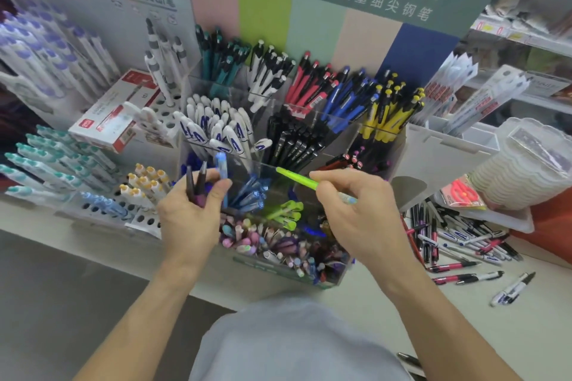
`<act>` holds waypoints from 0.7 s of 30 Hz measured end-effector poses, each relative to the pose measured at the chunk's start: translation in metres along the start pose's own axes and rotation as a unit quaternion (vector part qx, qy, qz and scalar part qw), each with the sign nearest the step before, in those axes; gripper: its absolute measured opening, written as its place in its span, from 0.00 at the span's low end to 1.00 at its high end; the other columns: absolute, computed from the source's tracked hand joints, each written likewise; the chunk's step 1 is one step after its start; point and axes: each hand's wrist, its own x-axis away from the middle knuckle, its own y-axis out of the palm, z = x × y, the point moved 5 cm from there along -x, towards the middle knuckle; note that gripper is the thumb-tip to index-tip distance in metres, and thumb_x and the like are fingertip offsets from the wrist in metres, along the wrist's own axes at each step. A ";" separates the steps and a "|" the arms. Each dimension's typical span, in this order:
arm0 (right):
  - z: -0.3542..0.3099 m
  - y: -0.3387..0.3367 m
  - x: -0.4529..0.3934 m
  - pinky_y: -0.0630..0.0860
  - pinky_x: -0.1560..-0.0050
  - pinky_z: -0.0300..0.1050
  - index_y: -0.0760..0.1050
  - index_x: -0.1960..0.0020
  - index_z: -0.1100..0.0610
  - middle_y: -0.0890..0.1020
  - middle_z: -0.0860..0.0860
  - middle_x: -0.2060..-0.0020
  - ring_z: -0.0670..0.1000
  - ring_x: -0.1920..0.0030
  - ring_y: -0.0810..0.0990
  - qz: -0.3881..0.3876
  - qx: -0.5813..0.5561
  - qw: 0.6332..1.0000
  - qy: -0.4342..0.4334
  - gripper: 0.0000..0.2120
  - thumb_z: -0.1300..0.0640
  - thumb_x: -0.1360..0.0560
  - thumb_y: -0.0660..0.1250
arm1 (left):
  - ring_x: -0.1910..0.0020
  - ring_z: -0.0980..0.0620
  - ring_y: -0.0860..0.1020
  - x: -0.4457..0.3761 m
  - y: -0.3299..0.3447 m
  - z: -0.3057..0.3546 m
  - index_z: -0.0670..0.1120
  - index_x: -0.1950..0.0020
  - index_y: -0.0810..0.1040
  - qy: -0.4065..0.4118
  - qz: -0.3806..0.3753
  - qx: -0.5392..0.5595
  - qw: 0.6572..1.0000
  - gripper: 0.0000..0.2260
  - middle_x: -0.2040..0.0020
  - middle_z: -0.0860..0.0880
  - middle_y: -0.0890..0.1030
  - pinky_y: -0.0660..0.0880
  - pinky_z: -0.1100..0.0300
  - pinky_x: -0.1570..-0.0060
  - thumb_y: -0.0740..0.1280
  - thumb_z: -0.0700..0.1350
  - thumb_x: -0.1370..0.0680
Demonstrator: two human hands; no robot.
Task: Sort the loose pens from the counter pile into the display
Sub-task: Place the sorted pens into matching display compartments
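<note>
A clear tiered display (365,120) holds pens sorted by colour in compartments. My right hand (356,207) pinches a lime green pen (295,178), held level above the front compartments, where more green pens (288,213) stand. My left hand (192,210) grips a bunch of pens (198,182): two dark ones and a light blue one (221,164), tips up, over the display's left front. The loose pile of pens (458,241) lies on the counter to the right of the display.
White racks with teal and purple pens (55,161) stand at the left, with a red-and-white box (114,114) behind. A stack of clear lidded tubs (526,164) and a red-packaged item (461,195) sit at the right. Shelves run behind.
</note>
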 end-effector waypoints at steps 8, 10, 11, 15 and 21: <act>0.003 0.015 -0.016 0.73 0.66 0.33 0.78 0.59 0.49 0.81 0.43 0.67 0.40 0.66 0.78 -0.070 0.168 0.983 -0.024 0.07 0.50 0.27 0.76 | 0.73 0.56 0.71 -0.023 -0.004 0.010 0.50 0.55 0.83 0.070 -0.024 -0.096 0.993 0.05 0.71 0.54 0.75 0.67 0.71 0.69 0.76 0.48 0.27; 0.012 0.031 -0.017 0.76 0.60 0.37 0.81 0.52 0.49 0.83 0.43 0.63 0.41 0.64 0.79 -0.087 0.204 0.975 -0.031 0.10 0.46 0.28 0.77 | 0.71 0.60 0.73 -0.023 0.006 0.003 0.47 0.54 0.85 0.100 -0.089 -0.175 0.975 0.05 0.69 0.59 0.76 0.66 0.72 0.68 0.76 0.45 0.27; 0.020 0.039 -0.015 0.78 0.54 0.42 0.80 0.44 0.49 0.83 0.44 0.58 0.43 0.60 0.80 -0.096 0.235 0.967 -0.028 0.17 0.44 0.29 0.77 | 0.69 0.61 0.76 -0.021 0.012 -0.001 0.46 0.53 0.85 0.109 -0.123 -0.202 0.966 0.05 0.68 0.59 0.77 0.67 0.72 0.67 0.77 0.44 0.27; 0.037 0.051 0.001 0.77 0.48 0.46 0.66 0.28 0.46 0.73 0.46 0.39 0.51 0.48 0.79 -0.099 0.319 0.942 -0.018 0.33 0.45 0.28 0.77 | 0.63 0.64 0.79 -0.015 0.015 -0.006 0.48 0.50 0.84 0.088 -0.162 -0.193 0.964 0.08 0.62 0.60 0.80 0.74 0.71 0.60 0.78 0.44 0.28; 0.038 0.060 -0.010 0.79 0.62 0.52 0.80 0.42 0.56 0.75 0.52 0.50 0.55 0.64 0.78 -0.046 0.268 0.950 -0.150 0.13 0.58 0.25 0.75 | 0.69 0.64 0.73 -0.005 0.004 0.006 0.54 0.47 0.81 -0.024 -0.126 -0.075 0.989 0.11 0.62 0.59 0.77 0.69 0.72 0.65 0.77 0.48 0.27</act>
